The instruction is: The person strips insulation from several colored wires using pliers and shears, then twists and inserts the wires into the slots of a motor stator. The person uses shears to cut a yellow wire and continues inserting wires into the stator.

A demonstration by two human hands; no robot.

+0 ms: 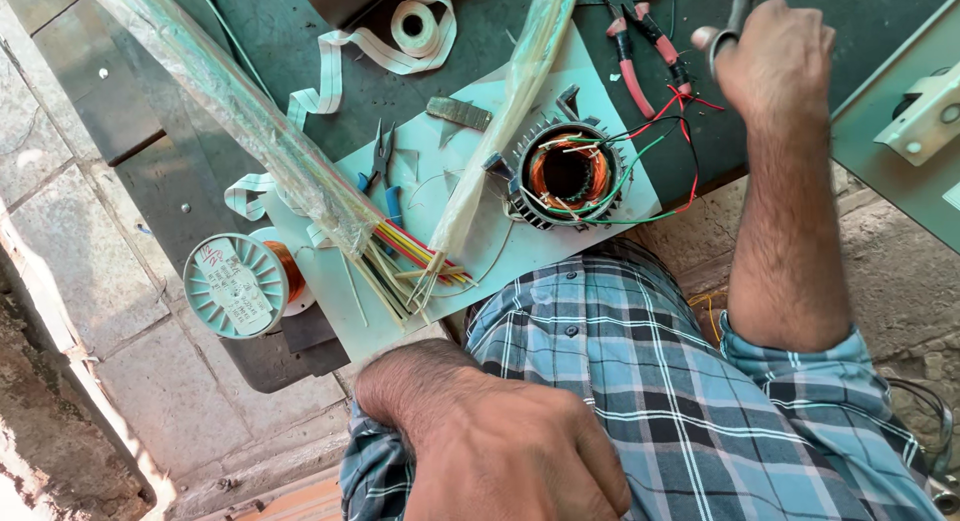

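Note:
My right hand (775, 56) is raised at the upper right, fingers closed through the metal handles of a pair of scissors (735, 16). My left hand (500, 451) is a closed fist at the bottom centre, close to my checked shirt, with nothing visible in it. Between them on a pale sheet (480, 231) lies a motor stator (567, 176) with copper windings and red, green, black and white leads. Two clear plastic bags of coloured sleeving tubes (410, 256) lie across the sheet, their open ends near the left hand.
A spool of copper wire (240, 284) sits at the table's left edge. Small blue-handled pliers (385, 171) lie on the sheet; red-handled pliers (645, 61) lie on the dark tabletop. White tape roll (415, 26) at the top. Stone floor at left.

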